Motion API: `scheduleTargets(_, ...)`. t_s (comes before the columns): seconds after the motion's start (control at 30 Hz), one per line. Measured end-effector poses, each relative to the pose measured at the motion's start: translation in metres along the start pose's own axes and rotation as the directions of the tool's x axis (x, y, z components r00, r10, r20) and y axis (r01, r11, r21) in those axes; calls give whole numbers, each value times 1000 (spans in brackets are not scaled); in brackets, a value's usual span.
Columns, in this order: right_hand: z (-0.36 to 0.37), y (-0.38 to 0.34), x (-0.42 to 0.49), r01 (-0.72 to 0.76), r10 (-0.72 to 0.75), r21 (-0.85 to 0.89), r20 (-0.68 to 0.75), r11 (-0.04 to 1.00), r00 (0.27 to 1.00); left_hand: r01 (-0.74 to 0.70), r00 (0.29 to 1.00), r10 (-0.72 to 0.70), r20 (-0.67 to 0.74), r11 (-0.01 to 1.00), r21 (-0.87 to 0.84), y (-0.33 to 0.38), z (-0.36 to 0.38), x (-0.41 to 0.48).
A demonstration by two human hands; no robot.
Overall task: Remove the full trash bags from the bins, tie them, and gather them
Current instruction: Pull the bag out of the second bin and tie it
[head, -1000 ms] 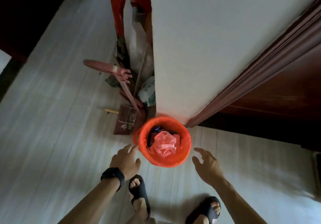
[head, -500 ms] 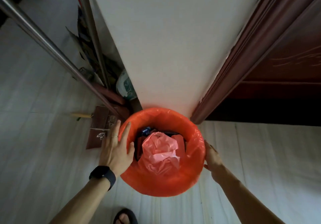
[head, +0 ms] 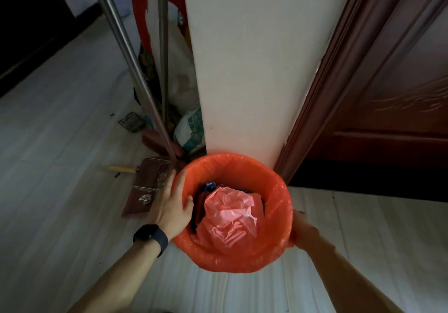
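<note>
Item: orange trash bag (head: 276, 191), full, seated in its bin (head: 225, 261), lower centre of frame.
Left hand (head: 169, 206): grip clamped on the rim, thumb inside.
Right hand (head: 301, 227): grip hidden behind the bin; state cannot be told.
Status: bag not yet lifted, tied or gathered.

A white wall (head: 254, 70) ends in a corner here, and pale planked floor (head: 60, 142) spreads out on both sides, dimly lit. To the right stands a dark reddish-brown door frame (head: 339, 82) with a carved door (head: 400, 99) of the same wood. To the left, two metal poles (head: 126, 45) lean into the nook, over a white printed sack (head: 191, 130) and a brown dustpan (head: 145, 189) lying flat. A small wire grid (head: 132, 121) sits on the floor nearby. The far left corner (head: 29, 21) lies in deep shadow.
</note>
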State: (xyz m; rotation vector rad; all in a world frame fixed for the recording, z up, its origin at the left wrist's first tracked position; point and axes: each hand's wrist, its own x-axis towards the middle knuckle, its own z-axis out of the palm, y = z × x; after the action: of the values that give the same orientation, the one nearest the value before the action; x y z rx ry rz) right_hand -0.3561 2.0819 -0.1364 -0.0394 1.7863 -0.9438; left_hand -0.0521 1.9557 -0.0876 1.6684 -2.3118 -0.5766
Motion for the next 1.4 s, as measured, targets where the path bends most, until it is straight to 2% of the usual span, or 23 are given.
scheduleTargets(0.1, -11, -33, -32, 93, -77, 126, -129, 988, 989, -43, 996, 54, -74, 990, 135, 9, -5, -13)
scheduleTargets(0.17, -18, -50, -53, 183, -154, 185, -162, 966, 975, -129, 983, 151, -103, 972, 198, 20, -7, -28)
scheduleTargets(0.27, -19, -68, -84, 282, -265, 235, -103, 930, 959, -327, 930, 353, -103, 922, 208, 37, -8, -51)
scheduleTargets(0.37, -17, -72, -106, 309, -333, 295, 34, 904, 942, -498, 866, 500, -17, 864, 74, 53, -10, -76)
scheduleTargets(0.43, -15, -63, -114, 333, -360, 264, 59, 905, 931, -572, 820, 570, 45, 819, 42, 59, -12, -92)
scheduleTargets(0.53, -14, -39, -118, 367, -369, 137, -11, 920, 929, -620, 784, 610, 113, 779, 96, 57, -3, -108)
scheduleTargets(0.63, -16, -12, -126, 340, -335, 81, -72, 937, 939, -552, 830, 543, 129, 833, 44, 53, 5, -112)
scheduleTargets(0.7, -18, 1, -138, 310, -308, 19, -52, 951, 950, -458, 874, 460, 155, 887, -49, 54, 6, -111)
scheduleTargets(0.87, -21, 18, -154, 273, -285, -126, -88, 954, 955, -374, 902, 380, 205, 925, -69, 65, 1, -112)
scheduleTargets(0.9, -20, 20, -155, 271, -282, -114, -92, 956, 955, -358, 905, 364, 218, 931, -71, 65, 2, -112)
scheduleTargets(1.0, -20, 19, -161, 264, -259, 74, -73, 962, 963, -315, 910, 325, 256, 946, -80, 65, 3, -113)
scheduleTargets(1.07, -21, 11, -166, 305, -293, 132, -104, 943, 950, -301, 907, 315, 278, 949, -92, 66, 1, -113)
scheduleTargets(1.17, -20, -9, -176, 390, -364, 182, -159, 903, 918, -292, 895, 318, 311, 948, -129, 65, -1, -114)
scheduleTargets(1.23, -16, -25, -183, 430, -408, 204, -140, 880, 902, -273, 895, 299, 332, 954, -123, 65, -3, -113)
scheduleTargets(1.33, -8, -52, -200, 493, -482, 222, -103, 841, 870, -290, 885, 266, 383, 957, 5, 68, -6, -112)
scheduleTargets(1.4, -4, -69, -213, 573, -572, 206, -72, 793, 817, -283, 889, 254, 381, 959, 20, 70, -7, -112)
